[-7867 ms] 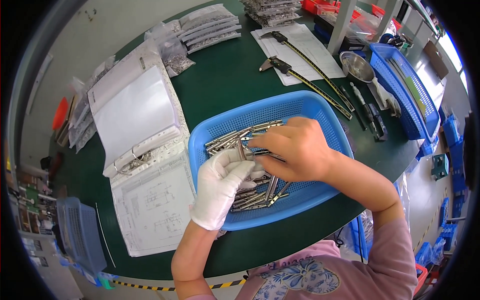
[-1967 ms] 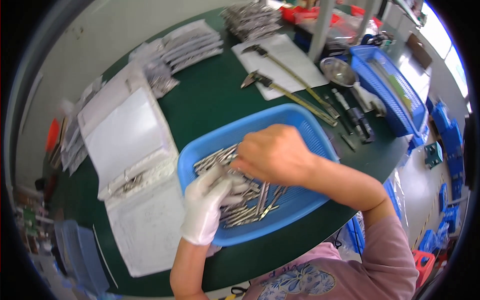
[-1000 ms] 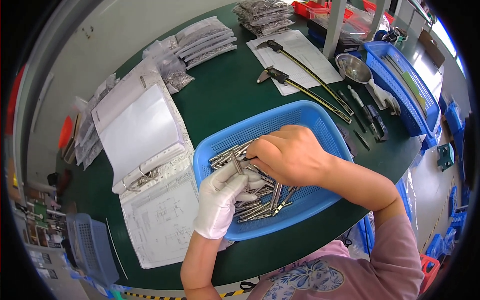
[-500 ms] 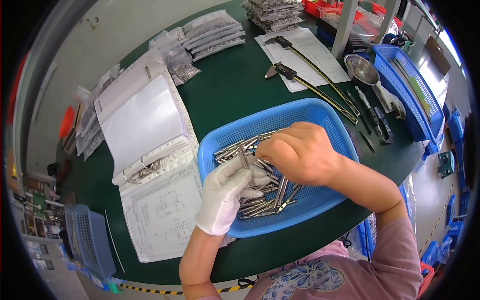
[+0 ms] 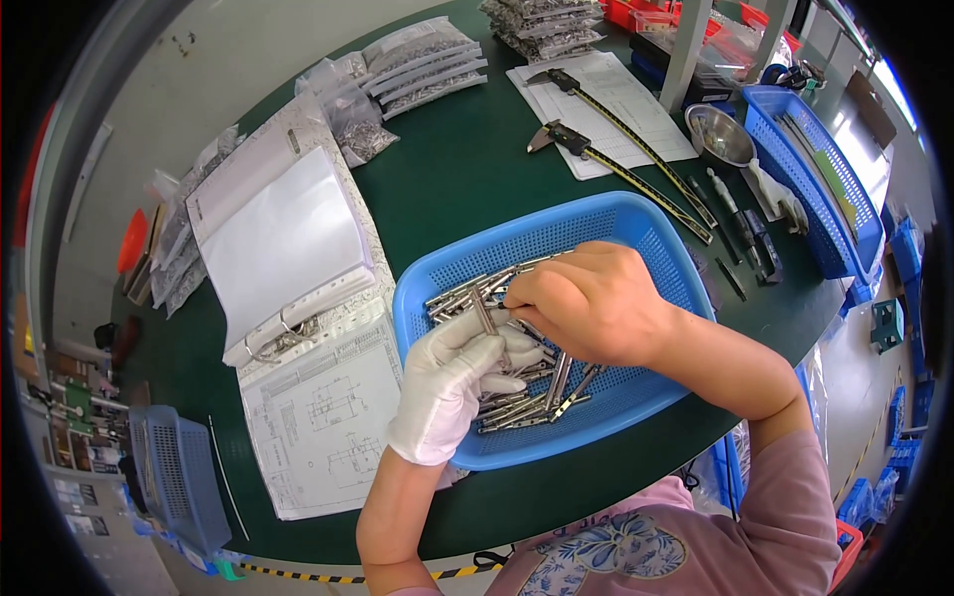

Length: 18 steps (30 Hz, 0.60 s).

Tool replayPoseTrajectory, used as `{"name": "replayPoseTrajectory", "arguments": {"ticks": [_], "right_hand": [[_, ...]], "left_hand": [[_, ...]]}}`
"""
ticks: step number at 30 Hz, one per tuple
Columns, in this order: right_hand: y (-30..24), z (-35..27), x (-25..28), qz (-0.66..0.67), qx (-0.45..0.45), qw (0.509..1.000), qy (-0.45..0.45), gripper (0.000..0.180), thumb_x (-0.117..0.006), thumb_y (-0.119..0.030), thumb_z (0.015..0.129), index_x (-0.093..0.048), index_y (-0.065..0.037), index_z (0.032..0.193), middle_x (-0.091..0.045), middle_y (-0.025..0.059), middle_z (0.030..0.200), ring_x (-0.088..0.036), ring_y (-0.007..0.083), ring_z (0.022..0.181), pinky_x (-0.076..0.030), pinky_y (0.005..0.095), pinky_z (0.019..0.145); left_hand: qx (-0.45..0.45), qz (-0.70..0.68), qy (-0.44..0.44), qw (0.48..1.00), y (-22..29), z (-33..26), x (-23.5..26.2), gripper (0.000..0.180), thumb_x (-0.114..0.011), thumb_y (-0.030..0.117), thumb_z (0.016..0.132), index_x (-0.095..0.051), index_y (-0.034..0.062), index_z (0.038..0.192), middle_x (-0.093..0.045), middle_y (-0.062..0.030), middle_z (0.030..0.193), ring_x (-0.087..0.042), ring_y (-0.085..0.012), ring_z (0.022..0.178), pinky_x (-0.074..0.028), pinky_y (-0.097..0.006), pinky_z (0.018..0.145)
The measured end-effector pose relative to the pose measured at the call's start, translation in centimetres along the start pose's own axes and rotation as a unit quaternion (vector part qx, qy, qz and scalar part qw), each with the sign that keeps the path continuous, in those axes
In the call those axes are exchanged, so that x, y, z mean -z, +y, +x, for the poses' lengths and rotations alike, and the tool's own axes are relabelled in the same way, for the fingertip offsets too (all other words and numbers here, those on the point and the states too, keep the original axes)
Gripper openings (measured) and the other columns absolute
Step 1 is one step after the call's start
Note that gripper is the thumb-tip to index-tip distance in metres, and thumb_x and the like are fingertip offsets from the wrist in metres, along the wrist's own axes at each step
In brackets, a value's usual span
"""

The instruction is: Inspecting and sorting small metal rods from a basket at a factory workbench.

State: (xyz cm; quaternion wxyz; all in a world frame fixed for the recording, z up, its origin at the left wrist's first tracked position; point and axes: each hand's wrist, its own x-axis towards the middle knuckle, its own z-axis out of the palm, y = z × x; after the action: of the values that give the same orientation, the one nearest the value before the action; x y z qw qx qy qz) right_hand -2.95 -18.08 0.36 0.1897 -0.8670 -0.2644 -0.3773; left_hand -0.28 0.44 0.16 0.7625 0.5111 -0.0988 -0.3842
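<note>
My left hand [image 5: 444,382], in a white glove, is closed round a slim metal rod [image 5: 483,311] whose end sticks up between the fingers. Close beside it, my bare right hand [image 5: 596,303] has its thumb and fingers pinched together. A small dark bit shows near those fingertips, too hidden to name. Both hands are over a blue plastic basket [image 5: 422,283] with perforated walls. Inside it lies a loose pile of shiny metal rods [image 5: 517,409], some with holes or slots; the hands cover part of it.
An open ring binder [image 5: 288,248] and a drawing sheet [image 5: 323,422] lie to the left. Behind are bagged metal parts [image 5: 422,65]. Two calipers [image 5: 636,179] rest partly on papers; a metal bowl [image 5: 720,137], a glove [image 5: 777,197] and another blue basket [image 5: 810,184] stand right.
Almost nothing differs. The blue basket has shifted very slightly, and both hands keep nearly the same place, with the right fingertips a little nearer the rod.
</note>
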Motion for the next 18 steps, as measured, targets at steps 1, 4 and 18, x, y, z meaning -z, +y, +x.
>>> {"name": "replayPoseTrajectory", "arguments": {"ticks": [1,4,18], "right_hand": [[0.0,0.0,0.0,0.001,0.000,1.000,-0.001,0.016,-0.061,-0.015,0.068,-0.052,-0.010,0.080,-0.053,-0.0001,0.062,-0.054,0.0178,0.050,-0.041,0.0301,0.046],[-0.1,0.2,0.3,-0.010,-0.008,1.000,0.009,0.018,-0.065,-0.018,0.069,-0.051,-0.010,0.075,-0.052,0.0003,0.060,-0.053,0.0184,0.048,-0.042,0.0304,0.045],[0.3,0.4,2.1,0.017,-0.075,0.992,-0.103,0.015,-0.066,-0.013,0.072,-0.053,-0.008,0.076,-0.056,0.0089,0.066,-0.055,0.0276,0.054,-0.042,0.0365,0.047]], "left_hand": [[0.000,-0.001,0.001,1.000,0.0,0.0,0.0,0.029,-0.047,0.007,0.089,-0.050,-0.0054,0.114,-0.062,-0.0123,0.094,-0.063,-0.0188,0.086,-0.054,-0.023,0.064],[0.005,0.031,0.004,1.000,0.3,0.0,-0.4,0.028,-0.047,0.008,0.089,-0.051,-0.0045,0.113,-0.062,-0.0118,0.094,-0.063,-0.0182,0.085,-0.053,-0.023,0.065],[0.012,0.054,0.009,0.998,0.6,-0.1,-0.6,0.035,-0.048,0.016,0.089,-0.049,-0.0055,0.117,-0.061,-0.0119,0.096,-0.060,-0.0169,0.089,-0.050,-0.025,0.070]]}}
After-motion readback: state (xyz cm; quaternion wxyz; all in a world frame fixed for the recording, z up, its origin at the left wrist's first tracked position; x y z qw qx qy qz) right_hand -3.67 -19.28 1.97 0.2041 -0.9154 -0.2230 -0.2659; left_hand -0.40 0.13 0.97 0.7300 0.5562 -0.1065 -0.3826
